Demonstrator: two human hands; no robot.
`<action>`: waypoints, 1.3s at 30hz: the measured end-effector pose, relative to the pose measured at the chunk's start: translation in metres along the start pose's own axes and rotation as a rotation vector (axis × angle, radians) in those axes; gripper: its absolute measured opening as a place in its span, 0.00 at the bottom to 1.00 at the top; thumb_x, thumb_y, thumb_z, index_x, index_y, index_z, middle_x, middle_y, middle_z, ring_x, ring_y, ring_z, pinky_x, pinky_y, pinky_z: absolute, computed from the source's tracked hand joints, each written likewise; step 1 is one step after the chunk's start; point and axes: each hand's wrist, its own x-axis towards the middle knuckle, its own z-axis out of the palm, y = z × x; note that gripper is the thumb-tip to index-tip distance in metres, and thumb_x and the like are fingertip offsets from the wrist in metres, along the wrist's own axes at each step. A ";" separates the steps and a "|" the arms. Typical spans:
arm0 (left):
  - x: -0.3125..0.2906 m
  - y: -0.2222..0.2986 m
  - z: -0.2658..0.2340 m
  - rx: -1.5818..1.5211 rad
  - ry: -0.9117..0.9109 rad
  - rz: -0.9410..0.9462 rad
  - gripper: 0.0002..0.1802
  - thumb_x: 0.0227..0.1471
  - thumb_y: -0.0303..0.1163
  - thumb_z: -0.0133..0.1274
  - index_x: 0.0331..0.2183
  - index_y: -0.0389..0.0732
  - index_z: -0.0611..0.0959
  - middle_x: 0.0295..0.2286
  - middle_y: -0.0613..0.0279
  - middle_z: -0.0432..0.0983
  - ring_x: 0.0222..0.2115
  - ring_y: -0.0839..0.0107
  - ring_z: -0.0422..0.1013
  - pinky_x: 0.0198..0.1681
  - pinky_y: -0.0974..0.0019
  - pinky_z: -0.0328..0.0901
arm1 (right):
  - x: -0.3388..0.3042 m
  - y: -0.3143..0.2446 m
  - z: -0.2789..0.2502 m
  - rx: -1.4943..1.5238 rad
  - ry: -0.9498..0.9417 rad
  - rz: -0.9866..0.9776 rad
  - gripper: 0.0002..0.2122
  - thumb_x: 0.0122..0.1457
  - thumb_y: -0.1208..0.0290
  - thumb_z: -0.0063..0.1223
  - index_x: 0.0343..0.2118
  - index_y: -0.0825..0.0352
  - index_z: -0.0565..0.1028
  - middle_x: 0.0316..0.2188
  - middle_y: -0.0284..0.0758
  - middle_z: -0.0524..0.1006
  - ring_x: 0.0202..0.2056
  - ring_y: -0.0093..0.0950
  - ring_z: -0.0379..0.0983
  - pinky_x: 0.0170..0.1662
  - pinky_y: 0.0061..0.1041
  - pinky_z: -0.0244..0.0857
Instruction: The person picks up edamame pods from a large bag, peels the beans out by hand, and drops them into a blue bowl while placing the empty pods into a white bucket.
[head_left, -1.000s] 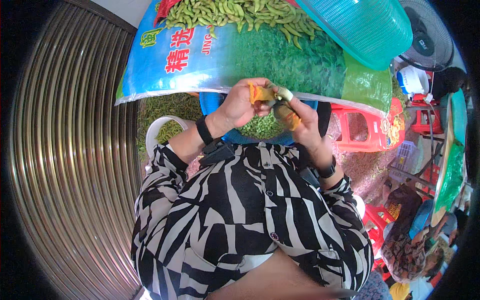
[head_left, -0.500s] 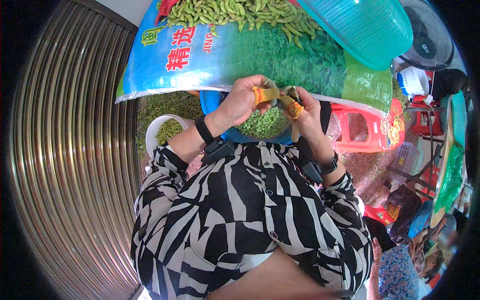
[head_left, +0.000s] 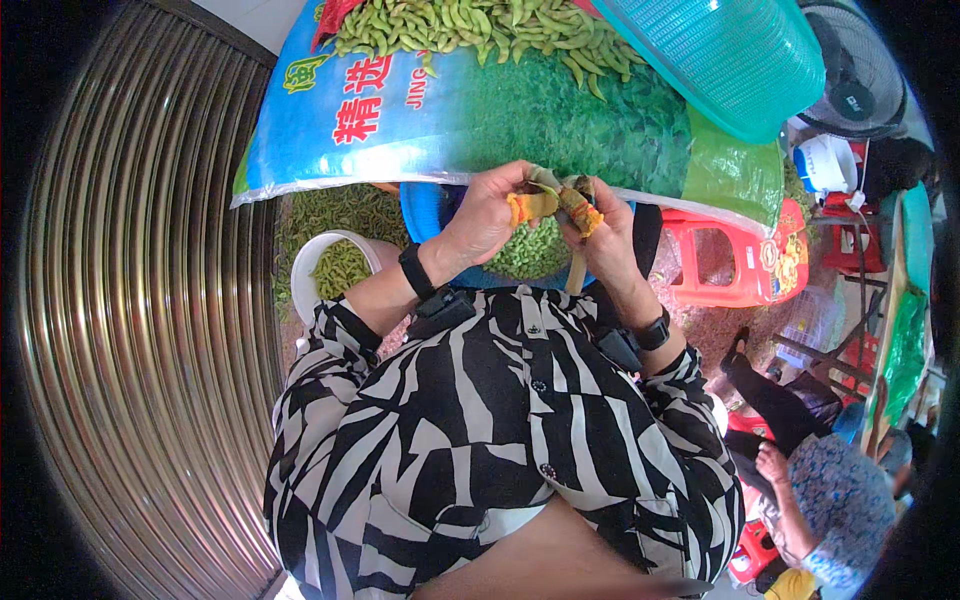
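Observation:
My left hand (head_left: pixel 482 218) and my right hand (head_left: pixel 610 238) meet over a blue basin (head_left: pixel 415 207), wearing yellow-orange finger covers. A slim green bean pod (head_left: pixel 545 188) shows at the fingertips of the left hand, which pinches it. The right hand's fingers are closed close beside it, and what they grip is hidden. Below the hands, shelled green beans (head_left: pixel 533 252) lie in the basin. Beyond them, a pile of unshelled bean pods (head_left: pixel 490 28) rests on a printed blue and green sack (head_left: pixel 580 120).
A white bucket (head_left: pixel 306 270) with pods stands left of the basin, near a ribbed metal shutter (head_left: pixel 140 300). Pods or husks cover the floor (head_left: pixel 325 212). At right are a red stool (head_left: pixel 720 285), a teal basket (head_left: pixel 730 60), a fan (head_left: pixel 855 85) and a person in a floral top (head_left: pixel 840 500).
My hands stay over the basin, with fingers slightly shifted and a green pod now showing at the left fingertips. At lower right, the person in the floral top has come further into view.

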 end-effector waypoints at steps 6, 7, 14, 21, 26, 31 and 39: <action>-0.004 0.020 0.006 -0.087 0.046 0.003 0.09 0.54 0.21 0.48 0.40 0.38 0.76 0.33 0.63 0.74 0.30 0.77 0.69 0.25 0.76 0.62 | -0.001 -0.015 -0.015 -0.128 -0.041 0.068 0.15 0.62 0.71 0.42 0.51 0.64 0.69 0.23 0.23 0.67 0.18 0.11 0.57 0.19 0.11 0.49; -0.004 0.022 0.001 -0.047 0.026 -0.044 0.09 0.54 0.21 0.47 0.39 0.37 0.76 0.32 0.62 0.74 0.28 0.78 0.69 0.22 0.76 0.61 | -0.004 -0.018 -0.014 -0.150 -0.068 0.058 0.17 0.63 0.70 0.42 0.55 0.64 0.67 0.23 0.23 0.66 0.18 0.11 0.57 0.19 0.11 0.49; -0.004 0.017 0.002 0.208 0.038 -0.186 0.07 0.55 0.22 0.45 0.33 0.36 0.79 0.22 0.64 0.73 0.17 0.83 0.65 0.15 0.80 0.56 | -0.011 -0.021 -0.003 -0.035 -0.189 0.165 0.20 0.65 0.68 0.43 0.60 0.62 0.63 0.27 0.23 0.68 0.20 0.12 0.59 0.20 0.11 0.50; -0.003 0.013 0.001 0.223 0.087 -0.151 0.06 0.55 0.23 0.47 0.32 0.35 0.79 0.19 0.66 0.71 0.15 0.82 0.64 0.14 0.78 0.56 | -0.012 -0.013 -0.003 0.197 -0.202 0.245 0.22 0.65 0.65 0.43 0.60 0.64 0.61 0.25 0.25 0.67 0.17 0.13 0.55 0.18 0.11 0.48; -0.006 0.013 0.006 0.289 0.046 -0.055 0.05 0.54 0.22 0.47 0.33 0.36 0.78 0.22 0.68 0.71 0.19 0.83 0.65 0.19 0.77 0.59 | -0.013 -0.010 -0.006 0.111 -0.220 0.158 0.18 0.64 0.71 0.45 0.57 0.63 0.67 0.27 0.26 0.70 0.18 0.13 0.58 0.19 0.13 0.49; -0.007 0.013 0.006 0.317 0.037 -0.029 0.06 0.55 0.23 0.46 0.35 0.36 0.77 0.23 0.69 0.71 0.20 0.83 0.65 0.21 0.77 0.58 | -0.016 -0.003 -0.008 0.024 -0.179 0.078 0.17 0.63 0.73 0.45 0.55 0.64 0.70 0.25 0.25 0.69 0.19 0.13 0.59 0.19 0.13 0.49; 0.000 0.006 -0.006 -0.270 -0.105 -0.252 0.11 0.59 0.34 0.43 0.37 0.37 0.77 0.25 0.67 0.71 0.18 0.78 0.63 0.20 0.75 0.56 | -0.011 -0.002 -0.023 0.242 -0.329 0.167 0.17 0.62 0.75 0.46 0.54 0.65 0.71 0.27 0.29 0.74 0.22 0.17 0.68 0.25 0.16 0.61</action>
